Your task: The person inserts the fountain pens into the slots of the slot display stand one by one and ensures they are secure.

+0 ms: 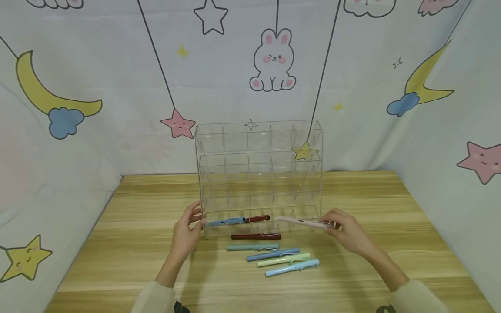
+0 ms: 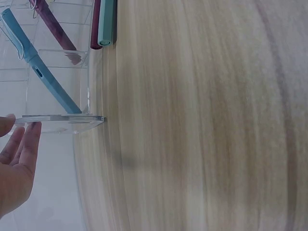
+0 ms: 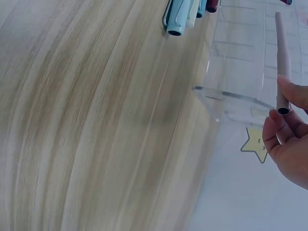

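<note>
A clear acrylic rack (image 1: 260,165) with several tiers of small compartments stands upright on the wooden table. My left hand (image 1: 185,232) pinches its left side panel (image 2: 62,118) between thumb and fingers. At the rack's right side, my right hand (image 1: 350,232) holds a pale pink pen (image 1: 303,222) near one end, between thumb and fingertips. The pen's other end points left, in front of the bottom tier. In that tier, a blue pen (image 1: 227,221) and a dark red pen (image 1: 257,218) lie slanted, with the blue one nearest my left hand.
In front of the rack lie a dark red pen (image 1: 256,237), a teal pen (image 1: 252,248), a blue pen (image 1: 272,254), a light green pen (image 1: 283,260) and a light blue pen (image 1: 292,268). A printed white curtain (image 1: 129,87) hangs behind and along both sides of the table.
</note>
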`<move>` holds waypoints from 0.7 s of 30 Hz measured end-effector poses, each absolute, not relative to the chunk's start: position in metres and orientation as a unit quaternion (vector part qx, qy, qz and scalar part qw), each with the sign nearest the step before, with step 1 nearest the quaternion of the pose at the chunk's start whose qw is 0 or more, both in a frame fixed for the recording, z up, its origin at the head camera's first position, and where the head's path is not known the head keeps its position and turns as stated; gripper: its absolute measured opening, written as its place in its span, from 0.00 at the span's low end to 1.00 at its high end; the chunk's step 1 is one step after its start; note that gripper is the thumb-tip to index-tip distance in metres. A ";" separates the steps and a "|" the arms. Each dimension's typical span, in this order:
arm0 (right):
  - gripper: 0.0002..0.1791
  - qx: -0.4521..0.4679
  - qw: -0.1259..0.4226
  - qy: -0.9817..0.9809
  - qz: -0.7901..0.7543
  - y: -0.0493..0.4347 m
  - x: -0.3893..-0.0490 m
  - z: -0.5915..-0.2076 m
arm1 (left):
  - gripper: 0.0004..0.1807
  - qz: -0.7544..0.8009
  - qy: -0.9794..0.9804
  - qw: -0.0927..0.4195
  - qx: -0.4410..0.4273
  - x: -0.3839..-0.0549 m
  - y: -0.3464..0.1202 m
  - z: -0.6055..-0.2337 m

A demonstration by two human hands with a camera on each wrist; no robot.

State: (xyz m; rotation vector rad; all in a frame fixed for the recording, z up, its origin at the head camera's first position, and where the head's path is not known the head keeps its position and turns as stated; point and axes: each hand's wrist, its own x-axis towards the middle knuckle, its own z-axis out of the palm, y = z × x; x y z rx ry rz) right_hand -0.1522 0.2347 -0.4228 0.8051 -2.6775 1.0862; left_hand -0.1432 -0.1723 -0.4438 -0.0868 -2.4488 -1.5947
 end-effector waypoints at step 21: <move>0.12 0.248 0.046 -0.893 0.372 0.193 -0.163 -0.421 | 0.28 -0.539 -0.834 0.111 -0.034 -0.143 -0.172 -0.444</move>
